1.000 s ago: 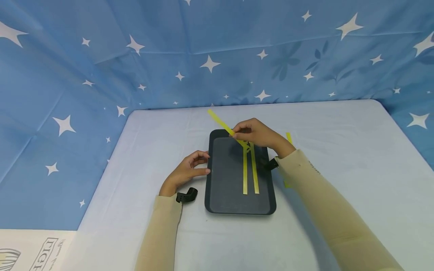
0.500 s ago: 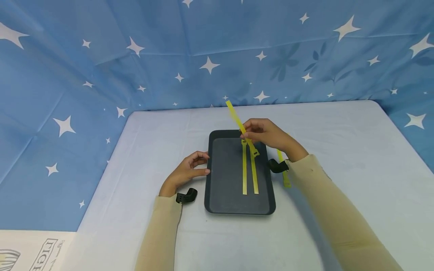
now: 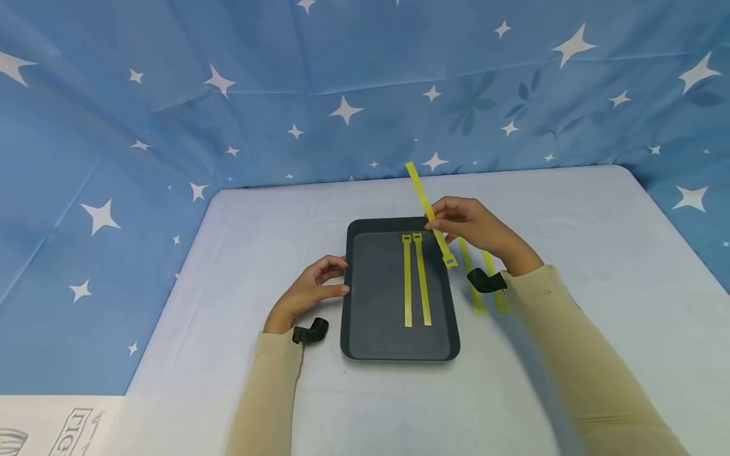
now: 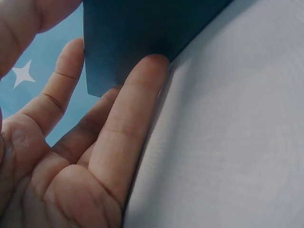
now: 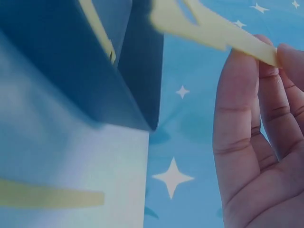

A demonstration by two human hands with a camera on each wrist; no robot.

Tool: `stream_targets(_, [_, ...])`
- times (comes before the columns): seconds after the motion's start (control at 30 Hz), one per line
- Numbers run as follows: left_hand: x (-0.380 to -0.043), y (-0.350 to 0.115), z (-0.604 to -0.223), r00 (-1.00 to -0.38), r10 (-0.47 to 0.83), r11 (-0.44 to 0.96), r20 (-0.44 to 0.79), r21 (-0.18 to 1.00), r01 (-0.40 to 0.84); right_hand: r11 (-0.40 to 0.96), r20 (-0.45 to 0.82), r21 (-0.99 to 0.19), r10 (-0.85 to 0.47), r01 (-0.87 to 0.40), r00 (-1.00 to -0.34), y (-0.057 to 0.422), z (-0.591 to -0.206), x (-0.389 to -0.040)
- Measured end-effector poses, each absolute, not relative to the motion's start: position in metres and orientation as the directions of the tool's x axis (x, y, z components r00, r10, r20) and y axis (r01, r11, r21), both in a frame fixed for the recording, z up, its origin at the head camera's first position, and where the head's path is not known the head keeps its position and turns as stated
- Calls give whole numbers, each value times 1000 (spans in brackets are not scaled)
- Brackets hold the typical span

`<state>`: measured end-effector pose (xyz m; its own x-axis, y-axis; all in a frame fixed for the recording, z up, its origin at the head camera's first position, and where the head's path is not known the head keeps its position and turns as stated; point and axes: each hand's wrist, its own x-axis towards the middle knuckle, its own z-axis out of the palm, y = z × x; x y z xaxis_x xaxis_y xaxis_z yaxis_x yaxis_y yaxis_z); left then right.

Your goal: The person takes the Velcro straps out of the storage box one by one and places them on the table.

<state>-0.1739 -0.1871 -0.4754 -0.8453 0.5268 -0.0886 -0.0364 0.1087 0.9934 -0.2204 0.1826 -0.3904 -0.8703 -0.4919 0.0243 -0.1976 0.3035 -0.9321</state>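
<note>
A yellow hook-and-loop cable tie, with a slotted head at its lower end, is pinched between the thumb and fingers of my right hand. It slants in the air over the far right corner of a dark grey tray. Inside that tray two more yellow ties, one left and one right, lie side by side with their heads at the far end. My left hand touches the tray's left side; in the left wrist view its fingers lie against the outer wall.
To the right of the tray, partly behind the right hand and wrist camera, two yellow ties, a nearer one and a farther one, lie on the white tabletop. A blue star-patterned cloth hangs along the back and left.
My right hand has moved right with the tie, from above the tray's ties to its far right corner. The tie has swung more upright. My left hand keeps its place on the tray.
</note>
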Motion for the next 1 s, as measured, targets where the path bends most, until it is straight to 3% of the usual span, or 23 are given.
stream_targets(1.0, [-172, -187, -476, -840, 535, 114, -91, 993, -35, 317, -22, -945, -310, -81, -950, 254, -411, -196])
